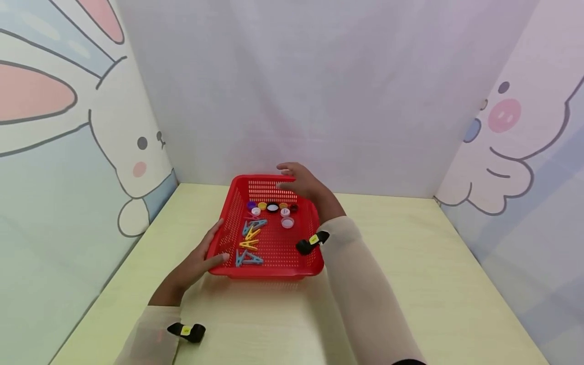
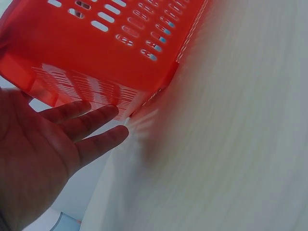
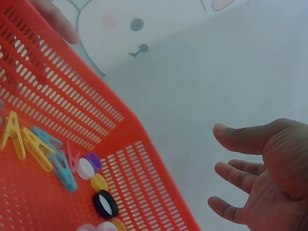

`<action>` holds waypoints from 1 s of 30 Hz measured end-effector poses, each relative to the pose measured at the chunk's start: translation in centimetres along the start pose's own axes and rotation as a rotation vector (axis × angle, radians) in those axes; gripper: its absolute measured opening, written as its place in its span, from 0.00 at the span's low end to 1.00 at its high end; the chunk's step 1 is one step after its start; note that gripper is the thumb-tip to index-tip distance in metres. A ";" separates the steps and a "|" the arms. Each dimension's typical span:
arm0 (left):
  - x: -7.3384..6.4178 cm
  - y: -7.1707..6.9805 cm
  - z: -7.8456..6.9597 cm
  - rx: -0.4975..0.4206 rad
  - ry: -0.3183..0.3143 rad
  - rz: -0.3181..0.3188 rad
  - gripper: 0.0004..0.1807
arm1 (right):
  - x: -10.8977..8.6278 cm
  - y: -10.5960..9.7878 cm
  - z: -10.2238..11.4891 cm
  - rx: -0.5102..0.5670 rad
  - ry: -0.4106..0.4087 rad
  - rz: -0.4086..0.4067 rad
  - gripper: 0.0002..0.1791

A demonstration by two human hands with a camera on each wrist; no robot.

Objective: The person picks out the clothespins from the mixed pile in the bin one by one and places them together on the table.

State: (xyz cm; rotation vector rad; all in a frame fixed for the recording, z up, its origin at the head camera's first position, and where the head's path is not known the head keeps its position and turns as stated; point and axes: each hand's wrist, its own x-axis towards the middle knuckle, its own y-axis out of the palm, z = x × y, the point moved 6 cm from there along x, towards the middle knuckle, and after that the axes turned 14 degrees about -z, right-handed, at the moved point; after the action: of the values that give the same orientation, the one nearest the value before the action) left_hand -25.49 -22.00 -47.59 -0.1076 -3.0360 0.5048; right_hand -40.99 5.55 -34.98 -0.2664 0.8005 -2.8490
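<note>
A red perforated plastic basket holds blue, yellow and pink clothespins along its left side. Several small bottle caps sit toward its back, among them a black ring-shaped cap and a purple cap. My left hand grips the basket's left rim near the front corner, thumb over the rim. Its fingers lie outside the slotted wall. Over the back right corner, my right hand holds nothing, its fingers apart and loosely bent, beside the rim in the right wrist view.
The basket is over a pale wood-look table. A plain light curtain-like backdrop rises behind it. Side panels carry a cartoon rabbit on the left and a cartoon pig on the right.
</note>
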 end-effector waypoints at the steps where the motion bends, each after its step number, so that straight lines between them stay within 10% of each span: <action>1: 0.0 0.0 0.0 -0.001 0.001 -0.001 0.60 | 0.0 0.4 0.1 0.000 0.002 0.013 0.37; 30: -0.1 -0.4 0.1 0.001 0.015 0.011 0.61 | -0.4 9.6 2.3 -0.120 -0.010 0.211 0.36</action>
State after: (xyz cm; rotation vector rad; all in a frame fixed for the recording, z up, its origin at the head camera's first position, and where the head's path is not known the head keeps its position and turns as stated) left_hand -25.43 -22.41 -47.55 -0.1275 -3.0225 0.5040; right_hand -38.96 -3.59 -38.19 -0.1984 0.9390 -2.6062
